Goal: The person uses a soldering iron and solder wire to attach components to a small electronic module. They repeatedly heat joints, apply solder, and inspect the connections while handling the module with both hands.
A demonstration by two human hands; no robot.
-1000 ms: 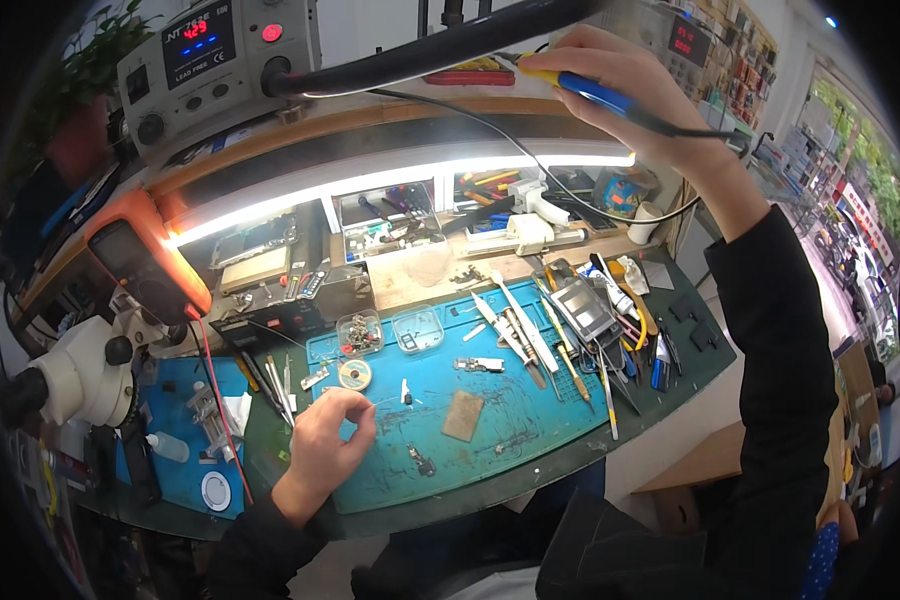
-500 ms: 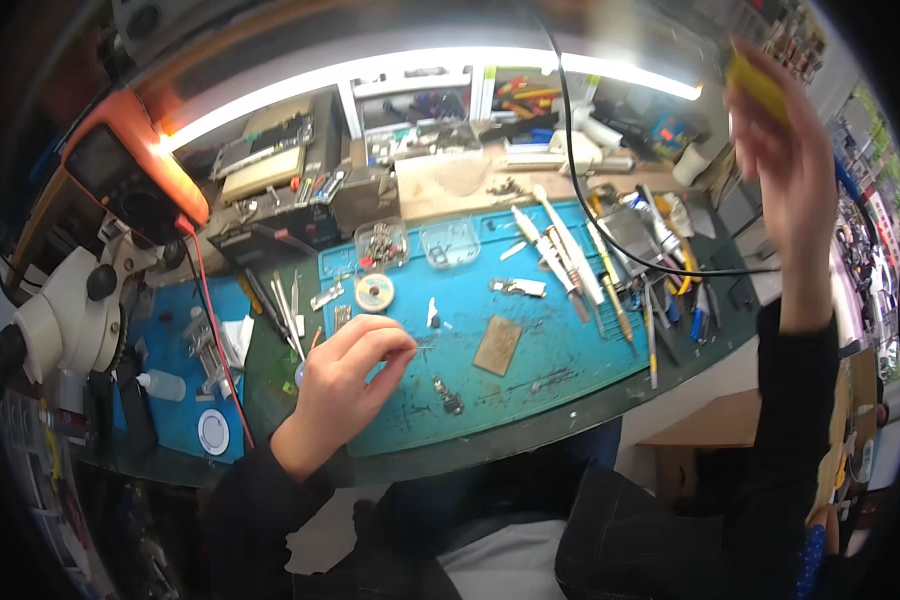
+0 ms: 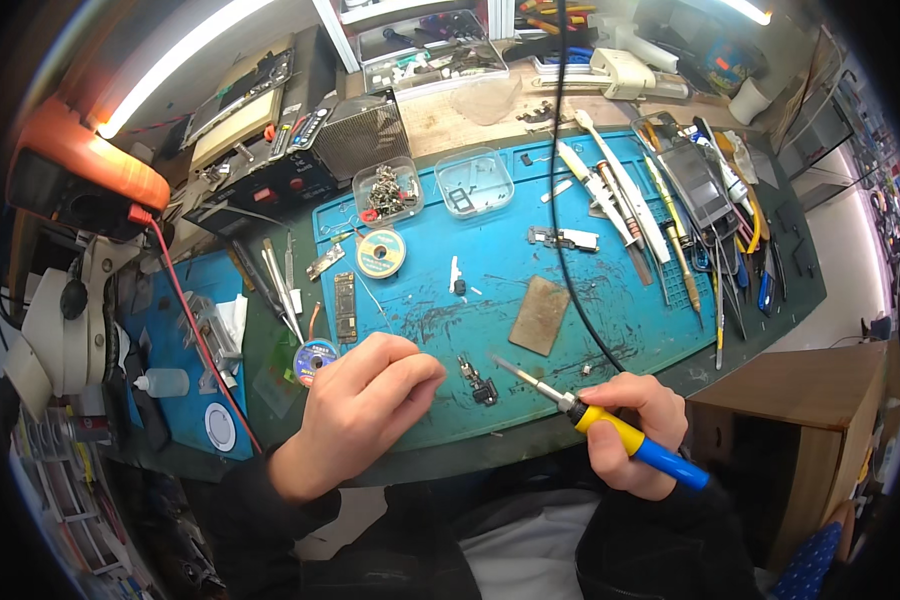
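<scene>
My right hand (image 3: 638, 430) grips a soldering iron (image 3: 625, 436) by its yellow and blue handle. The iron's metal tip points up and left, a little above the mat. Just left of that tip lies a small dark electronic part (image 3: 477, 382) with metal contacts. On the other side of the part is my left hand (image 3: 365, 410), its thumb and forefinger pinched together. Whatever sits in that pinch is too small to make out. A thin wire runs down from a pale spool (image 3: 381, 254) toward this hand. Behind the left fingers a purple spool (image 3: 316, 360) shows partly.
On the blue work mat (image 3: 420, 325) lie a brown square plate (image 3: 540, 315), a small circuit board (image 3: 345, 307) and a white-and-metal piece (image 3: 564, 239). Clear boxes (image 3: 473, 182) stand behind. Several tools crowd the right. A black cable (image 3: 560, 150) hangs across to the iron.
My right hand has come down from the upper right to the mat's front, bringing the soldering iron. My left hand stays pinched near the small dark part. The view has shifted closer to the bench.
</scene>
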